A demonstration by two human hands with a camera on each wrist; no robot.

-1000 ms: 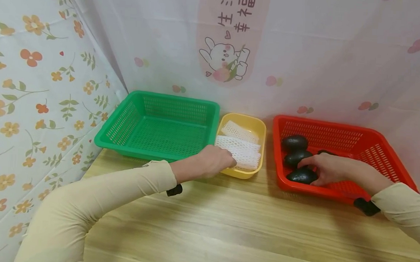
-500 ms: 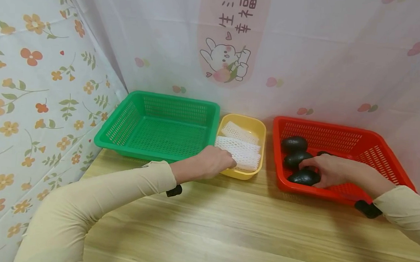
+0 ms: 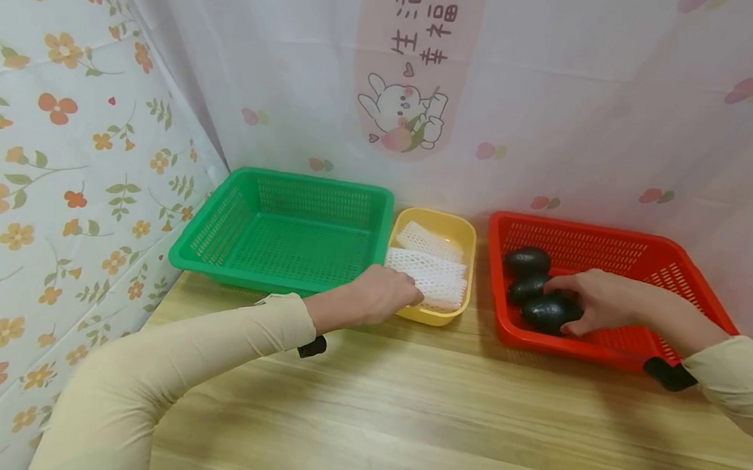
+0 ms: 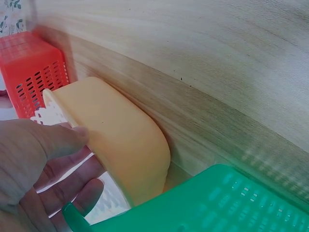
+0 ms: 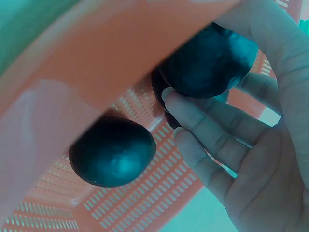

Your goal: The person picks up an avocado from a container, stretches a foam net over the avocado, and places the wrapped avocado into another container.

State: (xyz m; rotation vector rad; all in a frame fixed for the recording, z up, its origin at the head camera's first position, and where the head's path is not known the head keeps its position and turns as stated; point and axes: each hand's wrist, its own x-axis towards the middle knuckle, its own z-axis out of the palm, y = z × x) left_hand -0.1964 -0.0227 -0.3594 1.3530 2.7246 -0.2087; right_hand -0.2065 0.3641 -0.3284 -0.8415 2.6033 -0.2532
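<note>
On a wood-grain table [image 3: 366, 407], the nearest avocado [image 3: 548, 313] is sitting slightly farther right than a second earlier, inside the left end of the red basket [image 3: 590, 237]. The right hand [image 3: 605, 299] is grasping it between thumb and fingers. The left hand [image 3: 379, 294] is remaining loosely curled, unclenched, at the yellow container [image 3: 457, 230] of white nets [image 3: 429, 267].

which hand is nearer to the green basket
Left. The left hand is right by the front corner of the green basket, at the yellow box; the right hand is farther off, holding a dark fruit at the red basket.
</note>
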